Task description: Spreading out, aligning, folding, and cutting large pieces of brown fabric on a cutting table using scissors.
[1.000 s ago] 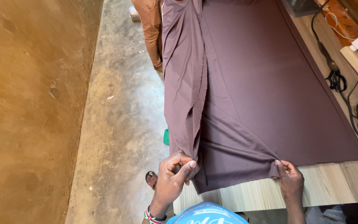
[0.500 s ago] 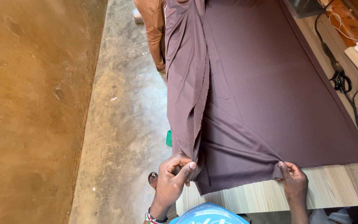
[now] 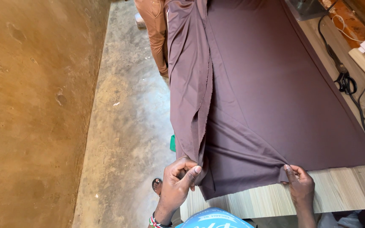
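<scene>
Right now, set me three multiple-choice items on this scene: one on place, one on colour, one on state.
1. Where does the brown-purple cloth lie?
A. on the light wooden table
B. on the floor
C. on a chair

2. What colour is the small object under the cloth's hanging edge?
A. red
B. green
C. white

3. What is the left hand doing?
A. resting flat
B. hanging free
C. pinching the cloth

Answers: 1 A, cloth spreads over the tabletop; 2 B, it shows green against the floor; 3 C, thumb and fingers close on the fold, as the right hand grips the edge.

Brown fabric (image 3: pixel 267 97) spread over table, left edge folded
</scene>
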